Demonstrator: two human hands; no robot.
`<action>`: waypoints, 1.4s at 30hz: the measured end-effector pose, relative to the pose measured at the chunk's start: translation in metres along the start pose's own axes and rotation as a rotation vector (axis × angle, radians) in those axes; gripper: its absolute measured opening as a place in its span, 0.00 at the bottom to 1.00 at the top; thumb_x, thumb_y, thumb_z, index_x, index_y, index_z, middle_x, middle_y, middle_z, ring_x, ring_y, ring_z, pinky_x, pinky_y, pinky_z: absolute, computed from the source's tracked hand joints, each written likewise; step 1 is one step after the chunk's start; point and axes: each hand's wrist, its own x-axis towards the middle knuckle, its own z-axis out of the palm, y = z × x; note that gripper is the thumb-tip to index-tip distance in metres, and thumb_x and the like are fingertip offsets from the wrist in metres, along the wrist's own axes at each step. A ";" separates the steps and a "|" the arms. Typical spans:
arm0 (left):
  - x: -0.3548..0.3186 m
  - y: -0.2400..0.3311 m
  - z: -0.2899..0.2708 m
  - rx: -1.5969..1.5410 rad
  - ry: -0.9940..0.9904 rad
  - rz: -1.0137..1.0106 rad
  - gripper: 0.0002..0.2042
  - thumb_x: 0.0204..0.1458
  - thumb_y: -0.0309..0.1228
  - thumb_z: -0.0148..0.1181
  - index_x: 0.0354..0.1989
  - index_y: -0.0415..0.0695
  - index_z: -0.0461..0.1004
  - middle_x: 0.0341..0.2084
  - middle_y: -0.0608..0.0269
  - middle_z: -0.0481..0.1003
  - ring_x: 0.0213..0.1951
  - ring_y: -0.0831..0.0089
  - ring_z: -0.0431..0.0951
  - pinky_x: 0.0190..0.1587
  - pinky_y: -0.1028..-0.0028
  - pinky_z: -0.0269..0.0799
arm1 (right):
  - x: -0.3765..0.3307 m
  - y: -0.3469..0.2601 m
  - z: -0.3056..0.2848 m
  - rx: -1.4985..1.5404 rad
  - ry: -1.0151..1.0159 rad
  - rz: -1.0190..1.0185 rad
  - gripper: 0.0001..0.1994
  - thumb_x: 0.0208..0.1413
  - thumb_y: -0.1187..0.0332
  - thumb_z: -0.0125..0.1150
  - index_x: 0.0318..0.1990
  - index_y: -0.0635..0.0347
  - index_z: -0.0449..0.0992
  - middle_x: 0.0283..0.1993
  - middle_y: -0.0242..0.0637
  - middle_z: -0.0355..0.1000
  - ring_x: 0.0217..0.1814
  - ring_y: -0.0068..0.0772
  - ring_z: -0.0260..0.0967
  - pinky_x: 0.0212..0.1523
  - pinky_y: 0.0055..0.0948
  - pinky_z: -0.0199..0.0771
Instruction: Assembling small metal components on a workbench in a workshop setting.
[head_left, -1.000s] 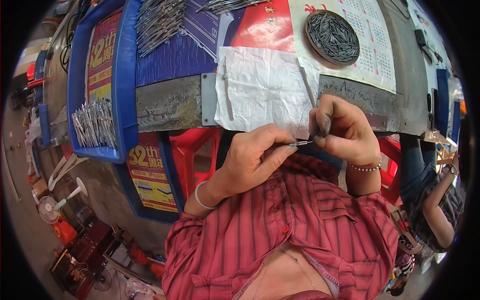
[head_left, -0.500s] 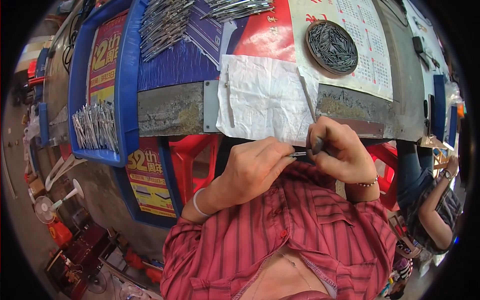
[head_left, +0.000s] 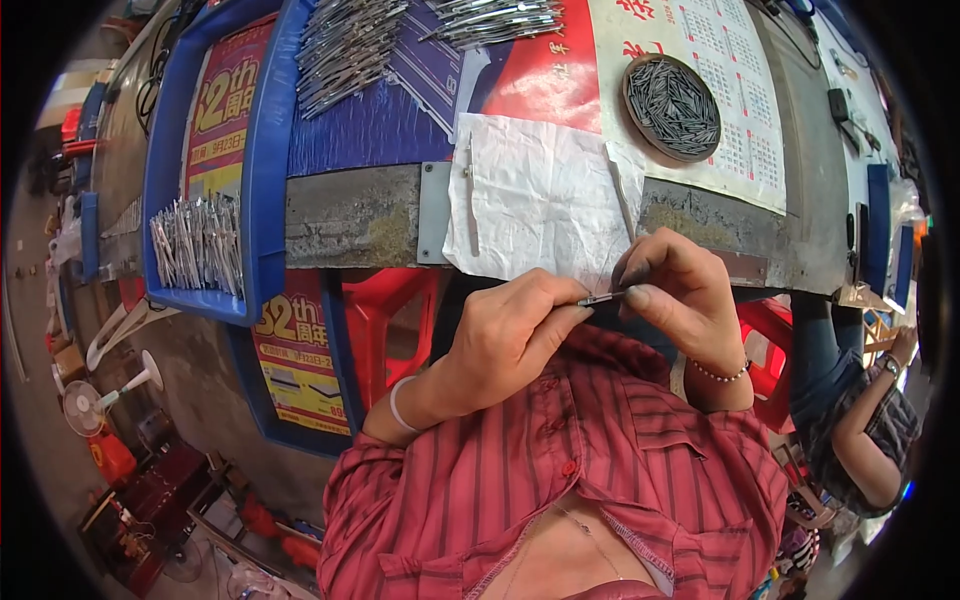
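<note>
A thin metal rod (head_left: 600,299) spans the small gap between my hands, held level in front of my shirt. My left hand (head_left: 520,325) pinches its left end between thumb and forefinger. At the other end, my right hand (head_left: 690,300) has its thumb and darkened fingertips closed on the rod's tip, partly hiding it. Just beyond lies a crumpled white sheet (head_left: 545,205) over the bench edge. A slim metal tool (head_left: 472,205) rests on its left side, and another slim metal tool (head_left: 624,195) on its right.
A round dish (head_left: 627,100) full of short dark metal pins sits beyond my right hand on calendar paper. Silver metal pieces (head_left: 350,50) lie heaped at the back. Left, a blue tray (head_left: 268,150) holds more upright pieces. Red stools (head_left: 385,335) stand under the bench; a person (head_left: 865,430) is at right.
My right hand's fingers have loosened from a tighter curl, and more of the rod shows between my hands. The view has shifted slightly.
</note>
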 end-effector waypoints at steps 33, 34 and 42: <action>0.007 0.006 0.006 0.422 0.027 0.086 0.12 0.42 0.17 0.63 0.36 0.37 0.71 0.25 0.54 0.73 0.25 0.59 0.75 0.26 0.68 0.70 | 0.009 0.015 0.002 -0.065 0.075 0.001 0.06 0.58 0.72 0.54 0.33 0.67 0.69 0.26 0.30 0.69 0.25 0.14 0.62 0.25 0.16 0.63; 0.009 0.007 0.006 0.434 0.017 0.076 0.12 0.42 0.17 0.63 0.36 0.37 0.71 0.25 0.53 0.72 0.25 0.59 0.75 0.26 0.68 0.70 | 0.010 0.015 0.002 -0.063 0.078 -0.007 0.06 0.58 0.72 0.54 0.33 0.67 0.69 0.26 0.30 0.69 0.25 0.14 0.62 0.25 0.16 0.63; 0.031 0.009 0.003 0.464 -0.022 0.100 0.12 0.43 0.17 0.62 0.36 0.36 0.70 0.25 0.53 0.72 0.26 0.58 0.75 0.27 0.67 0.70 | 0.021 0.011 -0.011 0.062 0.088 0.020 0.06 0.58 0.71 0.54 0.33 0.65 0.70 0.27 0.29 0.69 0.26 0.14 0.63 0.26 0.16 0.64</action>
